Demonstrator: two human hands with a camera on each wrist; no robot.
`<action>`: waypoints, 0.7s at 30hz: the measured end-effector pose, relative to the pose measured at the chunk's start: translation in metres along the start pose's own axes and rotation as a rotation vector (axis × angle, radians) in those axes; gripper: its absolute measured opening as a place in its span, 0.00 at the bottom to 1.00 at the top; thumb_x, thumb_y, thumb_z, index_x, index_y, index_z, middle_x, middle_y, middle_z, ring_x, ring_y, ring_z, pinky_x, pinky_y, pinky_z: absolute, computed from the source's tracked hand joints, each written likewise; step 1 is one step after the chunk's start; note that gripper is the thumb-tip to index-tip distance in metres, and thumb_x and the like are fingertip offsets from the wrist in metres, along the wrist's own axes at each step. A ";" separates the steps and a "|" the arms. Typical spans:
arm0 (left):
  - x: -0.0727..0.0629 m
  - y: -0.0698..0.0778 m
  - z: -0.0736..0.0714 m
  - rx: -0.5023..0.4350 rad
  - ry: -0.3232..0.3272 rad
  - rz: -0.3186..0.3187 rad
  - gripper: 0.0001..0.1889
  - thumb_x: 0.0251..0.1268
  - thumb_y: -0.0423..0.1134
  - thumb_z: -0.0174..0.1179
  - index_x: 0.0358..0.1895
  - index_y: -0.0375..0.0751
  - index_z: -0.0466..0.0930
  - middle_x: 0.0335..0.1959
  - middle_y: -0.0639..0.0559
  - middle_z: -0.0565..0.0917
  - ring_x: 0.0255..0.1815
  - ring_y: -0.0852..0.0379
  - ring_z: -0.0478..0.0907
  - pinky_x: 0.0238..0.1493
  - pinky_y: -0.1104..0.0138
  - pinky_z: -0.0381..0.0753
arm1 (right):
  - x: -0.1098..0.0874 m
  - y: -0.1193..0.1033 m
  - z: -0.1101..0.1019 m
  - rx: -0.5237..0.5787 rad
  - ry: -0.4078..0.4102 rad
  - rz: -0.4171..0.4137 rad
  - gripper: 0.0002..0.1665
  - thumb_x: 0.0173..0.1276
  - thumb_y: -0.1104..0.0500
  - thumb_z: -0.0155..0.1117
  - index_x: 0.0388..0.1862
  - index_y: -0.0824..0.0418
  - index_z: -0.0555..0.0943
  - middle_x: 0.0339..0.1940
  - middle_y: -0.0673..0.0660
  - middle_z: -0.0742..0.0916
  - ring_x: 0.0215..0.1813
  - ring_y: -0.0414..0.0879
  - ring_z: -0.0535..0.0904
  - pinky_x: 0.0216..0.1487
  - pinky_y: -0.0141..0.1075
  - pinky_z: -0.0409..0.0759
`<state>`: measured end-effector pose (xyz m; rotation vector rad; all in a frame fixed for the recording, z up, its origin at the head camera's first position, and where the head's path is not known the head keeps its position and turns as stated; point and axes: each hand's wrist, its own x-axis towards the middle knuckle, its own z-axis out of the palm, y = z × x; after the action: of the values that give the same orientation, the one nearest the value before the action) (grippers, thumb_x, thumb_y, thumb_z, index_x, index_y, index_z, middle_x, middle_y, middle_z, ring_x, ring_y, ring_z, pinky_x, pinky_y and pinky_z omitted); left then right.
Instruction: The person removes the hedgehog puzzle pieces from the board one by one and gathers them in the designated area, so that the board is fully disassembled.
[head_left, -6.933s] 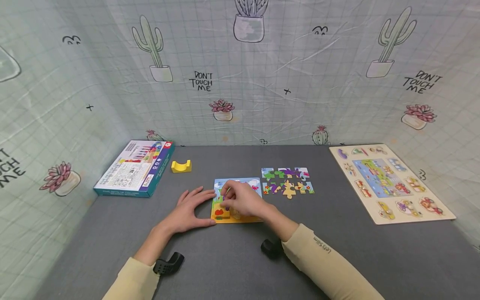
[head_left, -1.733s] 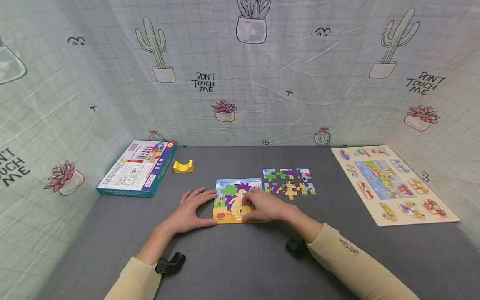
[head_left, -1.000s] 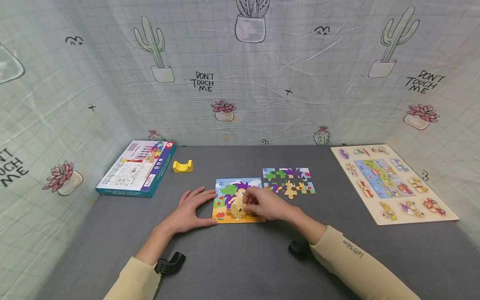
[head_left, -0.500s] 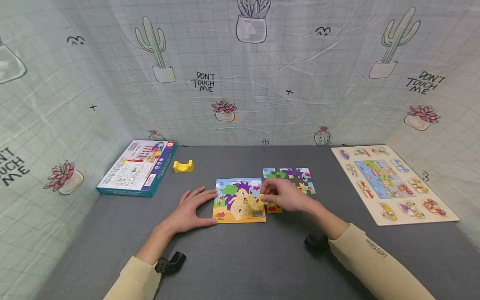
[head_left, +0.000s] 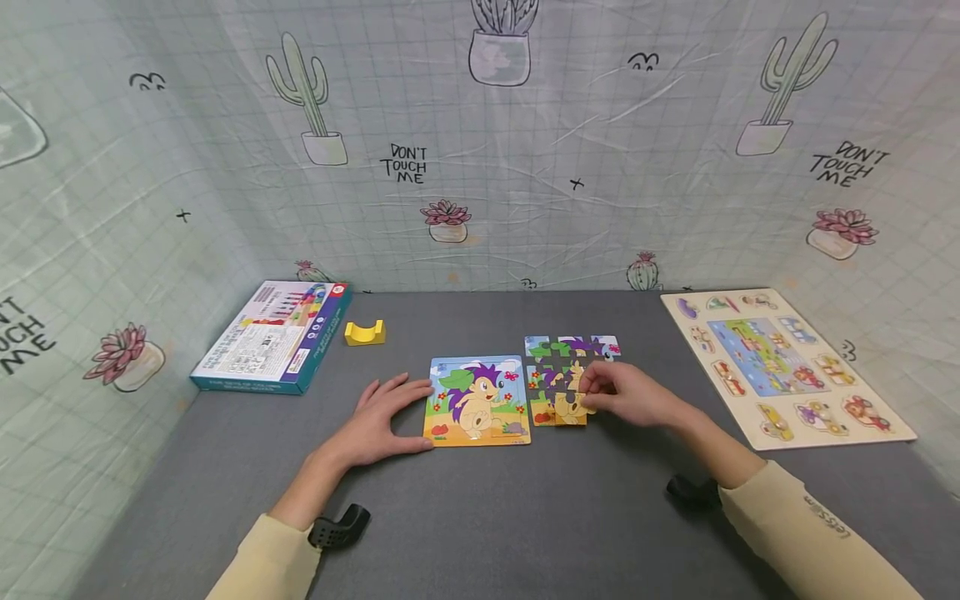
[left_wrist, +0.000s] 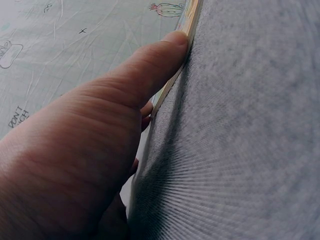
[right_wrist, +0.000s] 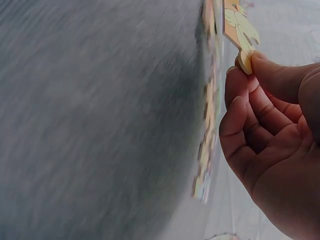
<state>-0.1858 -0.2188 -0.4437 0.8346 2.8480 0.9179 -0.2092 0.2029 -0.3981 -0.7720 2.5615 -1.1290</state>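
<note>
In the head view, a small puzzle board (head_left: 480, 408) with a purple-spined hedgehog picture lies flat in the middle of the table. My left hand (head_left: 372, 423) rests at its left edge, fingers spread; the left wrist view shows the thumb (left_wrist: 145, 70) touching the board's side. My right hand (head_left: 633, 396) is right of the board. Its thumb and forefinger pinch a yellow and orange puzzle piece (right_wrist: 240, 32), tilted up in the right wrist view. Around it lie loose puzzle pieces (head_left: 573, 345) in rows, some partly hidden by the right hand.
At the back left lies a teal-edged box (head_left: 258, 337), with a yellow curved block (head_left: 365, 333) beside it. On the right is a large wooden peg-style puzzle board (head_left: 780, 362). A patterned cloth wall (head_left: 540, 225) stands behind the grey table (head_left: 465, 525).
My right hand has moved right, off the puzzle board, carrying the yellow piece to beside the loose pieces. A corner piece has joined those on the table. The left hand stays put.
</note>
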 end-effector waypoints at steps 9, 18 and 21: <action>0.000 -0.001 0.001 0.006 -0.001 0.003 0.41 0.57 0.60 0.72 0.72 0.47 0.72 0.73 0.49 0.71 0.79 0.39 0.52 0.72 0.35 0.36 | -0.009 0.015 -0.009 -0.022 -0.034 0.009 0.04 0.72 0.65 0.65 0.40 0.62 0.78 0.32 0.49 0.82 0.35 0.44 0.76 0.38 0.34 0.75; 0.000 0.000 0.001 0.001 0.003 0.010 0.41 0.57 0.59 0.72 0.72 0.46 0.72 0.73 0.49 0.71 0.79 0.39 0.52 0.72 0.35 0.36 | -0.007 0.022 -0.010 -0.031 -0.028 0.039 0.03 0.73 0.65 0.65 0.41 0.62 0.79 0.33 0.50 0.81 0.36 0.45 0.76 0.39 0.35 0.76; 0.000 0.001 0.001 -0.001 0.002 0.007 0.41 0.57 0.59 0.72 0.72 0.46 0.72 0.73 0.49 0.71 0.79 0.39 0.52 0.72 0.35 0.36 | -0.005 0.023 -0.008 -0.058 -0.014 0.044 0.03 0.73 0.64 0.65 0.41 0.62 0.79 0.33 0.49 0.81 0.37 0.45 0.76 0.40 0.35 0.76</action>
<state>-0.1852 -0.2180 -0.4442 0.8450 2.8476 0.9209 -0.2168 0.2242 -0.4099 -0.7299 2.5974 -1.0367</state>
